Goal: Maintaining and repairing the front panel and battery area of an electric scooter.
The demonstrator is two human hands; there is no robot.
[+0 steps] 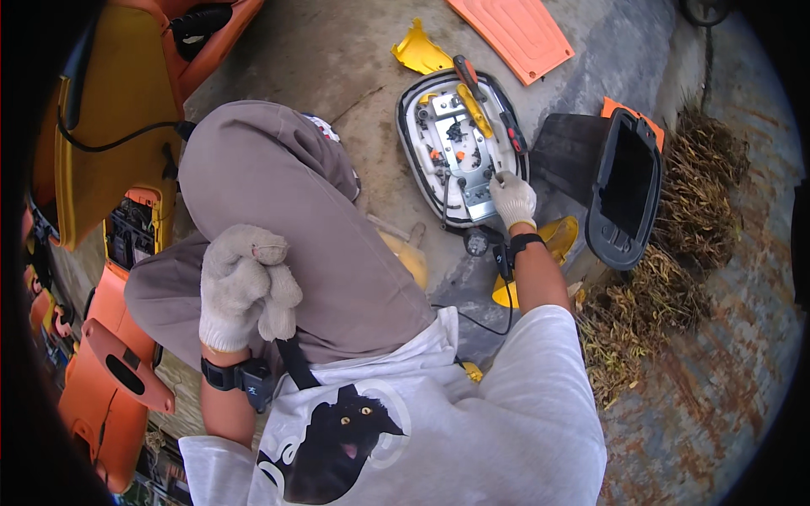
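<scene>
My gloved right hand (513, 196) has its fingers closed at the right edge of a metal plate (479, 201) inside a white-lined oval housing (407, 152); what they hold is too small to make out. Small dark and orange parts (460, 156), yellow-handled pliers (475, 112), a red-black screwdriver (467, 72) and another red-black tool (512, 126) lie on the housing. My gloved left hand (246, 287) rests on my thigh, fingers curled around something greyish that I cannot make out.
An open black bin (567, 156) stands right of the housing, beside dry plants (692, 211) and concrete ground (354, 51). Yellow pieces (422, 46) and an orange panel (510, 34) lie beyond. Orange and yellow machine bodies (118, 185) crowd the left, with cables.
</scene>
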